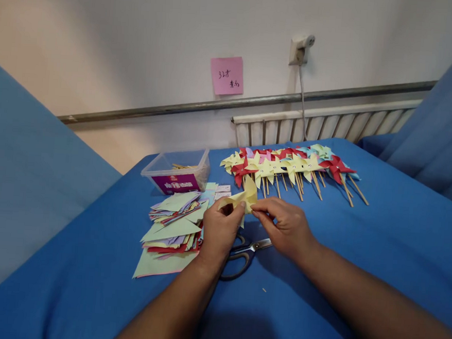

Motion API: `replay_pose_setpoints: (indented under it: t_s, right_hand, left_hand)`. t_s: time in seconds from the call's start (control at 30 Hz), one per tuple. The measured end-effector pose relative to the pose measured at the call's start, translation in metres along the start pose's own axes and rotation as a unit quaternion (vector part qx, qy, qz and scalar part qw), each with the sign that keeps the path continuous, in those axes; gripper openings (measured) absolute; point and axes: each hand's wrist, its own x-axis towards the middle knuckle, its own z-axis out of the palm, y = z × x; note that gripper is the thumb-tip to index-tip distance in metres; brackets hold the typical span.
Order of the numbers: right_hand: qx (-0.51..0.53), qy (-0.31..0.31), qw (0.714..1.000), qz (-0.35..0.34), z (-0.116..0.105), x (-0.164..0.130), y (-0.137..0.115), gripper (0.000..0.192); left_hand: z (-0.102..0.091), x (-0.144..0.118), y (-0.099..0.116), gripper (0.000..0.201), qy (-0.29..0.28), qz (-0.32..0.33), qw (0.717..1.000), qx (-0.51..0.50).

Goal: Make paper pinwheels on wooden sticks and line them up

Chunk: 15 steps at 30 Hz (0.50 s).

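My left hand (220, 230) and my right hand (284, 226) both pinch a folded piece of yellow paper (244, 197) above the blue table (379, 242). The paper's flaps stick up between my fingertips. Grey-handled scissors (245, 252) lie on the cloth just under my hands, partly hidden by them. A loose pile of coloured paper sheets (173, 227) lies left of my left hand.
A row of finished paper pinwheels on wooden sticks (294, 166) lies at the back of the table. A clear plastic box (177, 171) with sticks stands back left. A pink note (227, 75), a wall socket (301, 48) and a radiator (329, 125) are on the wall behind.
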Motion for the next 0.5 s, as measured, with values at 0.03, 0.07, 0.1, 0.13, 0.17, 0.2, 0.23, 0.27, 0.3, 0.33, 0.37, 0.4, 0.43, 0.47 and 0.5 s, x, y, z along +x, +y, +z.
replay_pose_setpoints:
  t_s: [0.03,0.07,0.1,0.13,0.17,0.2,0.23,0.27,0.3,0.33,0.37,0.4,0.43,0.47,0.5]
  right_hand:
    - [0.006,-0.005,1.0,0.008,0.0026,-0.0009,-0.0007,0.016]
    - [0.01,-0.005,1.0,0.019,0.0043,-0.0014,-0.0007,0.016]
    - [0.015,0.001,0.999,0.032,0.0052,-0.0016,-0.0002,0.015]
    - [0.021,0.011,0.999,0.043,0.0055,-0.0016,0.0006,0.014]
    - [0.03,0.02,0.998,0.054,0.0055,-0.0014,0.0016,0.013]
    - [0.039,0.027,0.997,0.064,0.0054,-0.0012,0.0025,0.012]
    - [0.048,0.032,0.996,0.074,0.0054,-0.001,0.0033,0.011]
    - [0.055,0.033,0.995,0.082,0.0054,-0.0007,0.004,0.01]
    - [0.059,0.03,0.994,0.09,0.0056,-0.0005,0.0045,0.01]
    - [0.061,0.027,0.993,0.096,0.0059,-0.0003,0.005,0.009]
    - [0.061,0.023,0.993,0.101,0.0063,0.0,0.0055,0.008]
    - [0.059,0.019,0.993,0.104,0.0066,0.0003,0.006,0.007]
    - [0.058,0.018,0.993,0.106,0.0069,0.0006,0.0065,0.007]
    - [0.057,0.018,0.992,0.108,0.0072,0.0009,0.0069,0.007]
    - [0.056,0.02,0.992,0.109,0.0073,0.0012,0.0071,0.007]
  left_hand:
    - [0.0004,-0.0013,0.002,0.026,-0.003,0.008,1.0,0.013]
    - [0.0008,-0.0025,0.0036,0.026,-0.006,0.012,1.0,0.022]
    - [0.0012,-0.0035,0.0049,0.027,-0.007,0.013,0.999,0.03]
    - [0.0016,-0.0045,0.0058,0.028,-0.009,0.012,0.999,0.035]
    - [0.0021,-0.0053,0.0065,0.028,-0.011,0.008,0.999,0.038]
    - [0.0025,-0.0061,0.007,0.029,-0.012,0.005,0.999,0.038]
    - [0.003,-0.0067,0.0074,0.029,-0.014,0.002,0.999,0.037]
    - [0.0035,-0.0073,0.0078,0.028,-0.015,0.001,0.999,0.038]
    - [0.004,-0.0078,0.008,0.028,-0.016,0.001,0.999,0.038]
    - [0.0044,-0.0081,0.0083,0.028,-0.016,0.002,0.999,0.038]
    - [0.0048,-0.0084,0.0084,0.028,-0.017,0.002,0.999,0.038]
    - [0.0051,-0.0085,0.0084,0.028,-0.019,0.002,0.999,0.037]
    - [0.0053,-0.0086,0.0084,0.027,-0.021,0.0,0.999,0.033]
    - [0.0053,-0.0087,0.0081,0.027,-0.023,-0.002,0.999,0.028]
    - [0.0052,-0.0087,0.0078,0.027,-0.023,-0.004,0.999,0.025]
